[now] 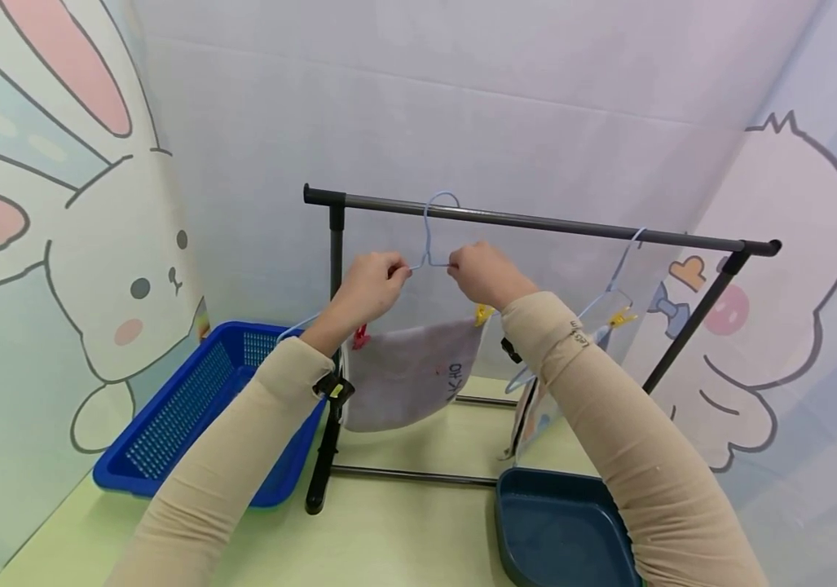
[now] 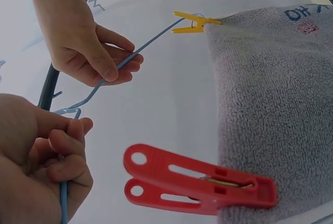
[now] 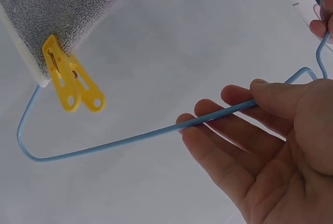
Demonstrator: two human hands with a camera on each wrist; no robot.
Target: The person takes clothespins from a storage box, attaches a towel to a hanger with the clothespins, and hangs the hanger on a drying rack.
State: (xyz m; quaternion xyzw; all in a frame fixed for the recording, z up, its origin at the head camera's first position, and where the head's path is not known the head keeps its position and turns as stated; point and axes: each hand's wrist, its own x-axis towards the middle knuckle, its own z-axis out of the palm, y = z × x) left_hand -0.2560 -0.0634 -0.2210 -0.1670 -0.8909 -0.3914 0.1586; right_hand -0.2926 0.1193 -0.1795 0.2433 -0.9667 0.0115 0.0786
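Note:
A light-blue wire hanger (image 1: 428, 234) has its hook over the top bar of a dark metal rack (image 1: 535, 222). My left hand (image 1: 370, 287) grips one sloping arm of the hanger, just beside the neck. On the other side, my right hand (image 1: 490, 274) pinches the opposite arm between thumb and fingers, as the right wrist view shows. Below hangs a grey towel (image 1: 407, 379) with dark lettering. A red clothespin (image 2: 200, 179) clips its left corner and a yellow clothespin (image 3: 67, 75) its right corner.
A blue plastic basket (image 1: 112, 477) stands left of the rack. A dark teal basin (image 1: 561, 534) sits at the front right. Farther right on the bar, a second blue hanger (image 1: 619, 265) carries a cloth, partly hidden by my right arm. Printed curtains surround the pale green tabletop (image 1: 396, 530).

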